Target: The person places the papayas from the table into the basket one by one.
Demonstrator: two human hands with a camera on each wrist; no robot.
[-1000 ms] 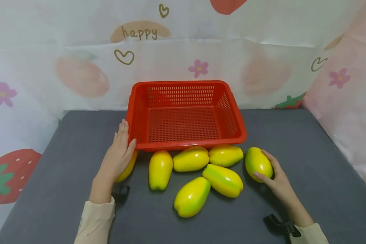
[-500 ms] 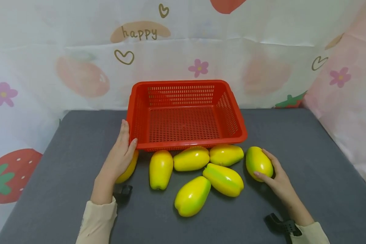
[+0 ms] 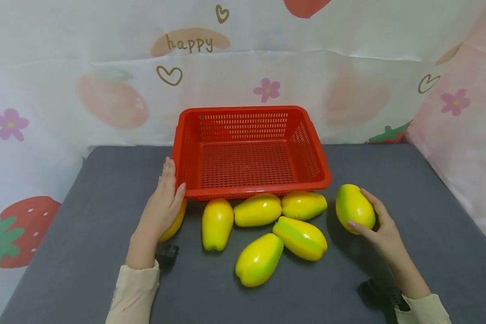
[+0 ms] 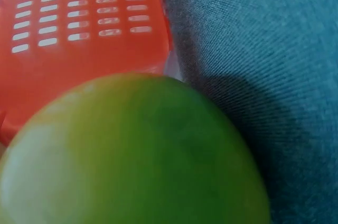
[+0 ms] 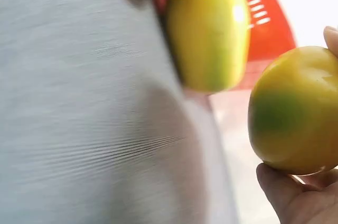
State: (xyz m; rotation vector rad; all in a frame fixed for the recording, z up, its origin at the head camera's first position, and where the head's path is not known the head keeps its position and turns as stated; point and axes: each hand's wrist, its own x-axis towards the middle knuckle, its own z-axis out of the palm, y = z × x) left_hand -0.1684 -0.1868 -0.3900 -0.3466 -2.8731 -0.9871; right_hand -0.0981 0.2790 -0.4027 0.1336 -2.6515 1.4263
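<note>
A red plastic basket [image 3: 247, 192] stands at the back of the table. My left hand [image 3: 159, 209] lies with straight fingers against its left side, the thumb near the front corner. Partly hidden under that hand is a yellow papaya [image 3: 174, 225]; a papaya [image 4: 137, 155] fills the lower left wrist view. To the right of the basket, my right hand [image 3: 382, 229] grips a yellow-green papaya [image 3: 354, 208] between thumb and fingers. In the right wrist view this papaya [image 5: 296, 113] hangs off the cloth, its shadow apart from it.
Several more papayas lie in front of the basket: one upright-pointing at left [image 3: 218, 225], two along the basket's front wall [image 3: 258, 210], and two nearer me [image 3: 259, 260]. Grey cloth [image 3: 308, 297] covers the table. A printed curtain [image 3: 227, 76] hangs behind.
My right hand has raised the papaya from the cloth and shifted slightly away from me. My left hand stays against the basket. The whole view has drifted a little.
</note>
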